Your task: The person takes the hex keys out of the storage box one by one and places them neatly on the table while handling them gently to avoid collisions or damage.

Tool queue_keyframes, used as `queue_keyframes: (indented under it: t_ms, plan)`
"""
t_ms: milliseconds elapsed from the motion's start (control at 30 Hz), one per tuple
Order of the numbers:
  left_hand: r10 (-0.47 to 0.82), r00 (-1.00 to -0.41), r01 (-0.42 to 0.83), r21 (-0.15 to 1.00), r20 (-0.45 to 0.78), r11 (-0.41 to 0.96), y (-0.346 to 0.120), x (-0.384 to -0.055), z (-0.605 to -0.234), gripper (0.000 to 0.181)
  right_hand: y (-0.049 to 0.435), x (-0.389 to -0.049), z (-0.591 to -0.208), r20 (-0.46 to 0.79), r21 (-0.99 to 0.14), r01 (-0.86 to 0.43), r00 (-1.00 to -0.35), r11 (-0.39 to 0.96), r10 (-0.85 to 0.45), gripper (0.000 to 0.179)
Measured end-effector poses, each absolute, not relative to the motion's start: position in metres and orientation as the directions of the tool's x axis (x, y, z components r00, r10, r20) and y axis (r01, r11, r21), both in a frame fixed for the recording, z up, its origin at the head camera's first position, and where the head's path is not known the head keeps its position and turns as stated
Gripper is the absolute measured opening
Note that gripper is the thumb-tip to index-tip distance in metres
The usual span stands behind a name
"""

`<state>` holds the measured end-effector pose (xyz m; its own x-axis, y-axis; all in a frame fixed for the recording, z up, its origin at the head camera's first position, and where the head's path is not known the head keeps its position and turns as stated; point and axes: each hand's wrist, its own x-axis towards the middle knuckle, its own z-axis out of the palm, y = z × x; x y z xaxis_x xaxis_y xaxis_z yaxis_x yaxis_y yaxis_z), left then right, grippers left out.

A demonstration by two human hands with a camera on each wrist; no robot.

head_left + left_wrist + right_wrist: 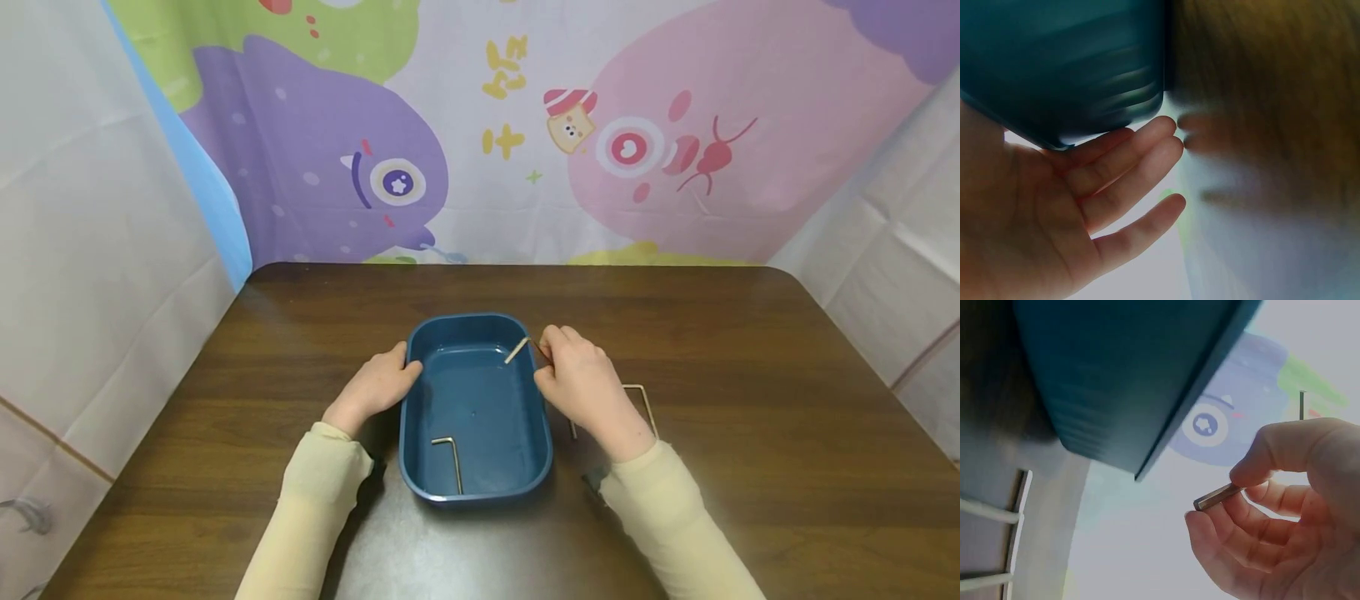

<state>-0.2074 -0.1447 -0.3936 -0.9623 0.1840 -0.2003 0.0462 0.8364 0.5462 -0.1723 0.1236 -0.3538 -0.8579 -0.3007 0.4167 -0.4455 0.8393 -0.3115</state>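
A blue rectangular bin [483, 408] stands at the middle of the table. My left hand [375, 383] grips its left rim, thumb over the edge and fingers against the outer wall. In the left wrist view those fingers [1129, 187] reach along the underside of the bin's edge. Beside the right rim, my right hand [585, 379] pinches a hex key [1216, 497] between thumb and fingers. The key's bent end juts over the bin's inside in the head view. Inside the bin, another hex key [456, 467] lies near the front wall.
More L-shaped hex keys [650, 408] lie on the table right of the bin, partly hidden under my right hand and forearm. The brown wooden table [300, 317] ends at a cartoon-printed curtain [510, 200]. Pale covers hang at both sides.
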Motion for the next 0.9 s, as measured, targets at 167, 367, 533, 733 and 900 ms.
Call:
queue_keyframes:
  t_ms: [167, 367, 533, 733, 900]
  plan:
    - [0.183, -0.964, 0.05, 0.544, -0.194, 0.837, -0.145, -0.208, -0.394, 0.055, 0.131, -0.175, -0.35, 0.414, -0.342, -0.419, -0.871, 0.841, -0.266, 0.011]
    - [0.182, -0.965, 0.054, 0.538, -0.188, 0.841, -0.145, -0.209, -0.395, 0.052, 0.138, -0.177, -0.346, 0.42, -0.384, -0.378, -0.884, 0.842, -0.206, 0.008]
    - [0.186, -0.964, 0.054, 0.543, -0.192, 0.838, -0.145, -0.209, -0.395, 0.054, 0.143, -0.178, -0.343, 0.476, -0.403, -0.375, -0.865, 0.835, -0.159, 0.005]
    - [0.184, -0.963, 0.049, 0.545, -0.196, 0.837, -0.145, -0.209, -0.396, 0.056, 0.148, -0.18, -0.342, 0.477, -0.358, -0.327, -0.869, 0.875, -0.13, 0.004]
    - [0.182, -0.963, 0.042, 0.551, -0.201, 0.833, -0.145, -0.209, -0.396, 0.055, 0.154, -0.18, -0.341, 0.444, -0.341, -0.288, -0.888, 0.895, -0.117, 0.008]
